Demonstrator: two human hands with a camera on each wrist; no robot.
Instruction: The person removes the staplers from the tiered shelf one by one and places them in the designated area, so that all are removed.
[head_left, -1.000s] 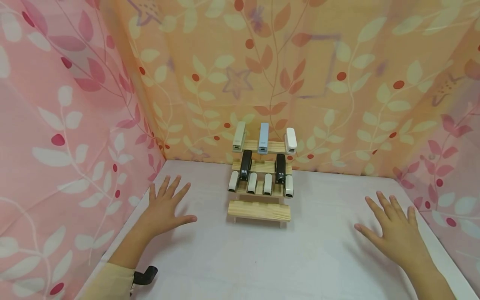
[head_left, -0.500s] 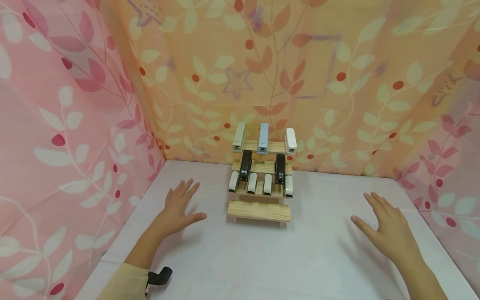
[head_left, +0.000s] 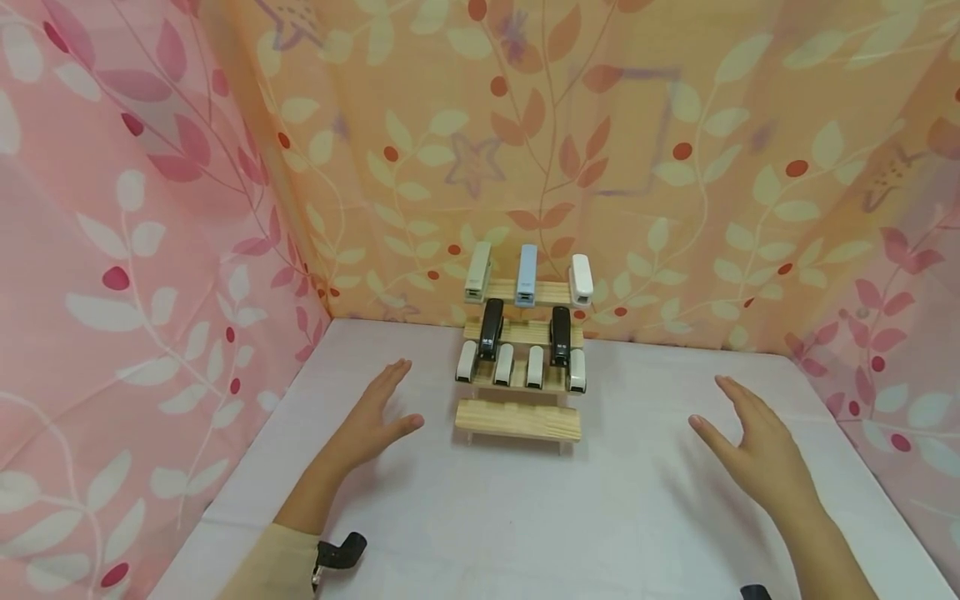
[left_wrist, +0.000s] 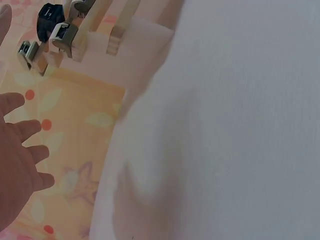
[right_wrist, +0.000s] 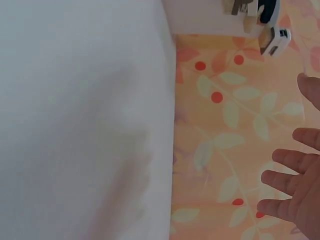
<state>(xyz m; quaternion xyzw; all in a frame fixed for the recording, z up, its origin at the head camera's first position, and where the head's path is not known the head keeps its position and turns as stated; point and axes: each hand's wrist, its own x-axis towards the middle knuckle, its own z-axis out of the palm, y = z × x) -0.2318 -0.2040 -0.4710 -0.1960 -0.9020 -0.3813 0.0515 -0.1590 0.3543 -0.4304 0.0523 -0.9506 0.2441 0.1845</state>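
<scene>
A tiered wooden rack (head_left: 517, 420) stands toward the back of the white table, holding staplers on its upper steps. The top step carries a grey-green stapler (head_left: 477, 272), a blue stapler (head_left: 527, 275) and a white stapler (head_left: 581, 280). Below sit two black staplers (head_left: 491, 329), then a row of several small white staplers (head_left: 505, 366). The lowest step is bare. My left hand (head_left: 370, 427) hovers left of the rack, fingers extended and thumb apart, holding nothing. Over the right side of the table, my right hand (head_left: 761, 454) is likewise spread and touches nothing.
Orange leaf-patterned cloth (head_left: 420, 183) hangs behind the table (head_left: 510, 533), with pink patterned cloth (head_left: 135, 250) on the left and more at the right. A black wrist-camera part (head_left: 342, 551) sticks out by the left sleeve.
Both hands have moved inward, the left one toward the rack and the right one slightly leftward. Their fingers have turned more edge-on to the head view. The staplers and rack stay put.
</scene>
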